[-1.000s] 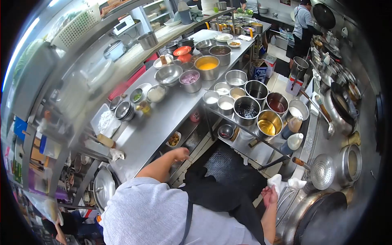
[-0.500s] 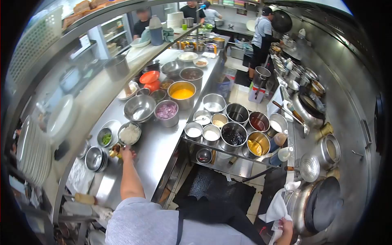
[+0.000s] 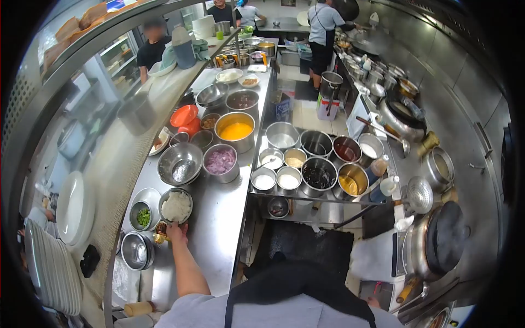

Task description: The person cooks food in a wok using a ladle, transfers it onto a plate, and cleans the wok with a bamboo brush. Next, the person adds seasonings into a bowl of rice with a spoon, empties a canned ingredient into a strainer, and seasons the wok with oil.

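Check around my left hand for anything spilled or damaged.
Nothing stands out: the bowl of white food at your left hand, the chopped greens and the stacked metal bowls show no clear spill or damage.

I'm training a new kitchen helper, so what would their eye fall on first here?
Probably the pot of bright orange liquid on the steel counter, just behind the bowl of purple pieces. Next, perhaps, the left hand at the near edge of the bowl of white food. The stack of white plates also stands out at lower left.
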Demonstrator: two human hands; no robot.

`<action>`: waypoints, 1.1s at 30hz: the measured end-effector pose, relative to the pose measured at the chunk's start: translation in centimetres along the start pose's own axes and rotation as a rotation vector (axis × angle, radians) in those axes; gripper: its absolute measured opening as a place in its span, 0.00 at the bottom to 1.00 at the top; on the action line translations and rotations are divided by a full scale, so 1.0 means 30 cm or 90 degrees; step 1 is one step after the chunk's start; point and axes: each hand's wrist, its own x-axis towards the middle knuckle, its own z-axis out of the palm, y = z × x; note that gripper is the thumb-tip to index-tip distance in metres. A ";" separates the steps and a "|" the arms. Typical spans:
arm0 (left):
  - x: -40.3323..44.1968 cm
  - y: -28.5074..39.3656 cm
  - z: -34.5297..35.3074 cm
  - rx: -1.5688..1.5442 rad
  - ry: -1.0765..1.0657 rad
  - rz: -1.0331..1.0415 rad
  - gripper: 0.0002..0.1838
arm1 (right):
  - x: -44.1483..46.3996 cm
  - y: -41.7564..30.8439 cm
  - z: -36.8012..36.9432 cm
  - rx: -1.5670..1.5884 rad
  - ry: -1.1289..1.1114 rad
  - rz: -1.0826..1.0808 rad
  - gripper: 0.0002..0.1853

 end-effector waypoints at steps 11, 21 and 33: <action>-0.398 0.006 0.169 -0.127 0.079 -0.178 0.04 | 0.171 -0.810 0.608 -0.313 -0.237 -0.176 0.22; -0.525 -0.103 0.295 -0.216 0.153 -0.157 0.03 | 0.443 -1.110 0.660 -0.552 -0.311 -0.106 0.22; -0.813 -0.363 0.587 0.509 -0.491 -0.448 0.14 | 0.720 -0.909 0.480 -0.562 -0.374 -0.108 0.19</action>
